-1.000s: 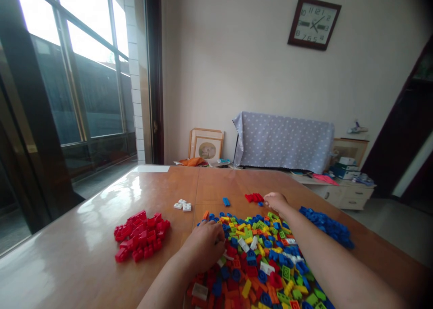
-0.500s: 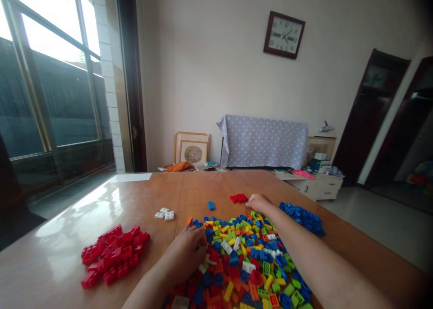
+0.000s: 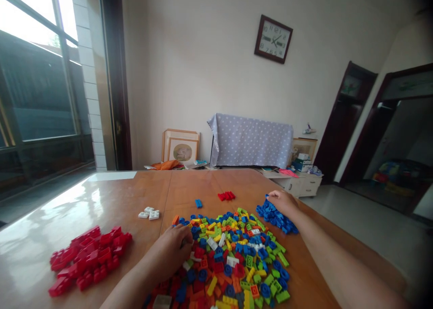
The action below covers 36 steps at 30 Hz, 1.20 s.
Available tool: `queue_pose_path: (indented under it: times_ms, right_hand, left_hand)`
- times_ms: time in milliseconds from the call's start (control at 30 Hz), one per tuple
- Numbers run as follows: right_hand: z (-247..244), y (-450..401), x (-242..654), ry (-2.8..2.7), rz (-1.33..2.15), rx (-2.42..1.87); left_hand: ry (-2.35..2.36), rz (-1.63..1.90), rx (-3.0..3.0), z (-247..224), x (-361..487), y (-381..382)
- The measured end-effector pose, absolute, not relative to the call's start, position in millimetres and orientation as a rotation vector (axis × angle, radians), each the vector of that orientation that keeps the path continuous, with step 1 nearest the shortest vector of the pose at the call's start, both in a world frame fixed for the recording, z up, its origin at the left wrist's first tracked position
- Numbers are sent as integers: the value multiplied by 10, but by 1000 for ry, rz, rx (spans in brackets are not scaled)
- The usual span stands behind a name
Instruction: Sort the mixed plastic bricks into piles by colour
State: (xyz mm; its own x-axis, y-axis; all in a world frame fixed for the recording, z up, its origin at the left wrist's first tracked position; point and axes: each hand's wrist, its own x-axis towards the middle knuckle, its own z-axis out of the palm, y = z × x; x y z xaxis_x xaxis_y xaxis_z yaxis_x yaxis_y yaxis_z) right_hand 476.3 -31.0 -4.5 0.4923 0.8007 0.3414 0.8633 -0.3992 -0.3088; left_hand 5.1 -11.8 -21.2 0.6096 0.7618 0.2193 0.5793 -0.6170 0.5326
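Observation:
My left hand (image 3: 176,246) rests at the left edge of a large mixed pile of coloured bricks (image 3: 233,259), its fingers curled; whatever they hold is hidden. My right hand (image 3: 283,201) is over the far end of the blue brick pile (image 3: 275,218), fingertips together at a blue piece. A heap of red bricks (image 3: 89,257) lies at the left. White bricks (image 3: 149,213) sit beyond my left hand. Farther back are a small blue brick piece (image 3: 198,203) and a short row of red bricks (image 3: 226,196).
The wooden table (image 3: 189,182) has a white sheet (image 3: 111,176) at its far left corner. Behind it stand a cloth-covered object (image 3: 252,140), framed pictures (image 3: 181,149) and a low white cabinet (image 3: 304,185). A clock (image 3: 273,39) hangs on the wall.
My right hand has moved right, from beside the short red row to the blue pile. The view has shifted, so things appear farther left. My left hand stays at the mixed pile.

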Motion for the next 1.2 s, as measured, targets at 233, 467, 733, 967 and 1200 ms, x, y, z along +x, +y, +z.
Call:
queue_pose_path:
  times_ms: [233,467,733,967,1200]
  right_hand:
    - [-107,-316,4672,-1439,-295,-2383]
    - [-55,-271,4661,-1417,-324,-2434]
    - [-1,-266,4438,-1437,-290,-2303]
    - [-153,-107,3783,-1787,66,-1965]
    - [-103,-193,3001,-2112,401,-1659]
  left_hand:
    - [1049,624,2450,-236,34,-103]
    - [1072,597,2439,-211,33,-127]
    - [1054,619,2402,-174,24,-152]
    - [1122,639,2288,-51,8,-215]
    - [1239,802,2143,-26,-22,-172]
